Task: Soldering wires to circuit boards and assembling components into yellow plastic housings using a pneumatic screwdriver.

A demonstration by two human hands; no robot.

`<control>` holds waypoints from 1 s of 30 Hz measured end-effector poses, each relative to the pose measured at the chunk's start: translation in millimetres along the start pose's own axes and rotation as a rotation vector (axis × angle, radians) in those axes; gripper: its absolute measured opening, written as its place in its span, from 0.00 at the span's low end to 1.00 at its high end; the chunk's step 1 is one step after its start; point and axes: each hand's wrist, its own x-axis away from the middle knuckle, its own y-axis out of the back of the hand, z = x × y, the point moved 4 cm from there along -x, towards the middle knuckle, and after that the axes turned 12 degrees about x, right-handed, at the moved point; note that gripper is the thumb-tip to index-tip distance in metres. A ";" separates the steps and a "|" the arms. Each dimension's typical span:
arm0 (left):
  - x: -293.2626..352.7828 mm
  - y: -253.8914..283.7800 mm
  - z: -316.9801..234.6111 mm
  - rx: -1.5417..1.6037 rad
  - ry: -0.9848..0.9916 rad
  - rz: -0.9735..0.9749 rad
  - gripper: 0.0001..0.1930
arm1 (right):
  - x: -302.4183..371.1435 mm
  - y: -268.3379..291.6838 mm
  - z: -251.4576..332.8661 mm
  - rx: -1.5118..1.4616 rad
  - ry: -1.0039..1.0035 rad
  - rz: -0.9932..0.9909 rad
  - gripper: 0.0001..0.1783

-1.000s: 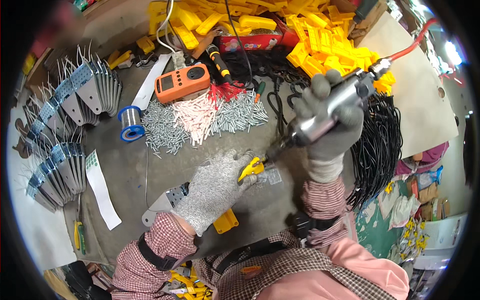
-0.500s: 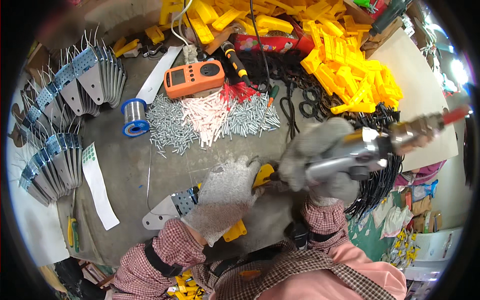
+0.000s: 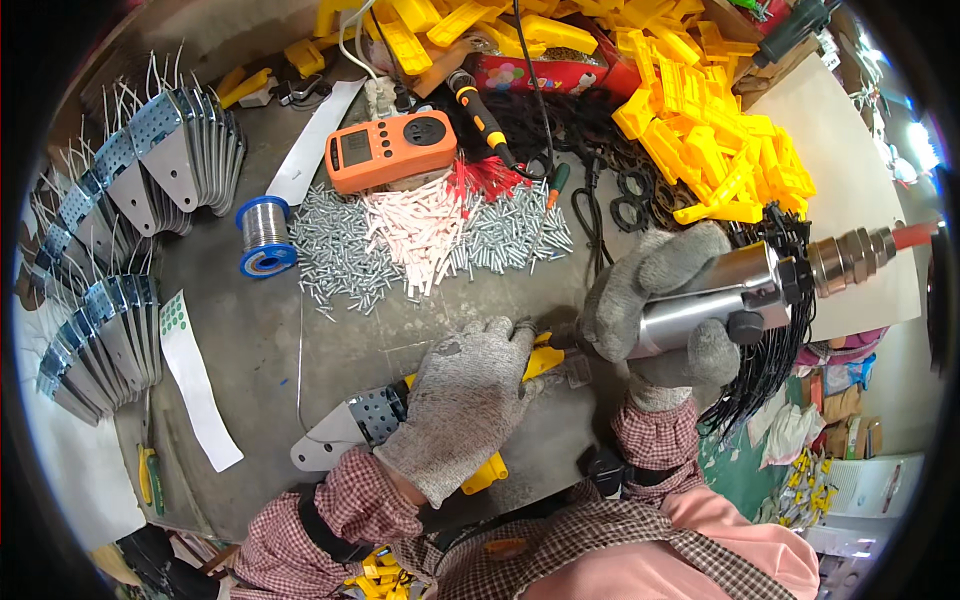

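In a grey work glove, my left hand (image 3: 462, 405) is closed over a yellow plastic handle (image 3: 541, 362) at the table's near side, mostly covering it. A metal blade plate (image 3: 328, 436) with a blue perforated part (image 3: 380, 414) sticks out to the left of that hand. My right hand (image 3: 640, 285), gloved too, wraps round a silver pneumatic screwdriver (image 3: 705, 312). The tool lies nearly level, its tip end pointing left at the handle's right end. Whether the tip touches the handle is hard to make out. A red air hose (image 3: 912, 236) leaves its back end.
Loose screws (image 3: 345, 250) and pale sleeves (image 3: 415, 225) lie ahead, by an orange meter (image 3: 390, 150) and a solder spool (image 3: 266, 236). Yellow plastic shells (image 3: 690, 130) are heaped at far right. Stacked blade plates (image 3: 185, 160) stand at left. Black cables (image 3: 760, 370) hang at right.
The blurred screwdriver in my right hand has come to a steadier position, slightly farther right. My left hand and the handle have shifted a little to the right.
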 end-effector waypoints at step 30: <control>9.0 9.5 5.1 0.080 0.069 0.133 0.19 | 34.7 -111.5 40.3 -0.013 0.087 0.670 0.26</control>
